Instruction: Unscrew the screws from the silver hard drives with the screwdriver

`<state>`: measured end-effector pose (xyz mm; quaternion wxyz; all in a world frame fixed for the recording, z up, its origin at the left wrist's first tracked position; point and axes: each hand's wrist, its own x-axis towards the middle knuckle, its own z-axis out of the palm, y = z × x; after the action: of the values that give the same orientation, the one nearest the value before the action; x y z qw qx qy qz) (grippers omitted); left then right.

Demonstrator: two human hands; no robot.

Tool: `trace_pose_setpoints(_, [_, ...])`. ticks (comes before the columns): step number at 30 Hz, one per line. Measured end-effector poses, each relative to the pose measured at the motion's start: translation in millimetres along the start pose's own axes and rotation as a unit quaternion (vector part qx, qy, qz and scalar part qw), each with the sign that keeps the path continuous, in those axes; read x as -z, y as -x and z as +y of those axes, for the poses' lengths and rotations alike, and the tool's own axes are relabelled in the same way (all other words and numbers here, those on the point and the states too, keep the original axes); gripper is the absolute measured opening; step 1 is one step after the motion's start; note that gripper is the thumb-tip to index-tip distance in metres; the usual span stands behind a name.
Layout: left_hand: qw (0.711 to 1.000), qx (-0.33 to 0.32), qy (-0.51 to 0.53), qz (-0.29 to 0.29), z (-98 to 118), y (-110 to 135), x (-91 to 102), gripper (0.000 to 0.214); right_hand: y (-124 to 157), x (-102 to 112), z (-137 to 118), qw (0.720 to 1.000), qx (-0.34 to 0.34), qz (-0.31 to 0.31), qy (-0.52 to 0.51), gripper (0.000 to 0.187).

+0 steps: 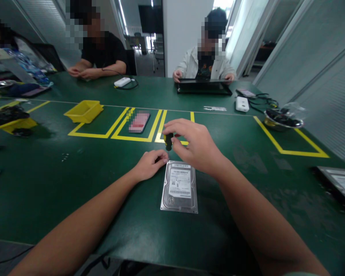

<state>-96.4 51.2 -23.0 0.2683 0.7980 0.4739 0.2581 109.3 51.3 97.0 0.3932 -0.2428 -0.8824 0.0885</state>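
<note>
A hard drive [180, 201] with a white label lies flat on the green table in front of me. My right hand [198, 145] is closed round the handle of a short black and yellow screwdriver [168, 142], held upright over the drive's far left corner. The screwdriver's tip is at that corner, too small to make out clearly. Beside the same corner, my left hand [151, 165] rests on the table, fingers curled and pinched close to the tip. Whatever is between those fingertips is hidden.
Several small screws [65, 157] lie to the left. Beyond are a yellow bin [83, 112] and a phone [139, 123]. Another drive [337, 186] sits at the right, below a bowl of parts [284, 119]. Across the table, a person holds a black panel [204, 87].
</note>
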Motion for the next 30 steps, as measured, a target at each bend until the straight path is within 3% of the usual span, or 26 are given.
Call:
trace_pose_setpoints(4, [1.000,-0.001,0.004,-0.003,1.0,-0.2,0.8,0.014,-0.2,-0.9,0.2,1.000,-0.011,-0.007,-0.003,0.009])
trace_pose_setpoints(7, [1.000,0.001,0.005,-0.004,1.4,0.1,0.9,0.013,-0.6,-1.5,-0.2,1.000,-0.022,-0.003,0.012,0.007])
trace_pose_setpoints(16, [1.000,-0.007,0.000,0.002,-1.2,0.5,-0.7,0.013,1.1,2.1,-0.2,1.000,-0.016,-0.009,0.000,0.031])
trace_pose_setpoints(25, [1.000,-0.008,-0.007,0.007,-2.8,0.5,-1.8,0.015,0.4,1.9,3.8,1.000,0.012,-0.011,-0.002,0.033])
trace_pose_setpoints(30, [1.000,-0.004,-0.002,-0.001,0.8,0.4,-0.1,0.014,-0.1,5.8,3.6,0.998,0.019,-0.045,0.037,0.035])
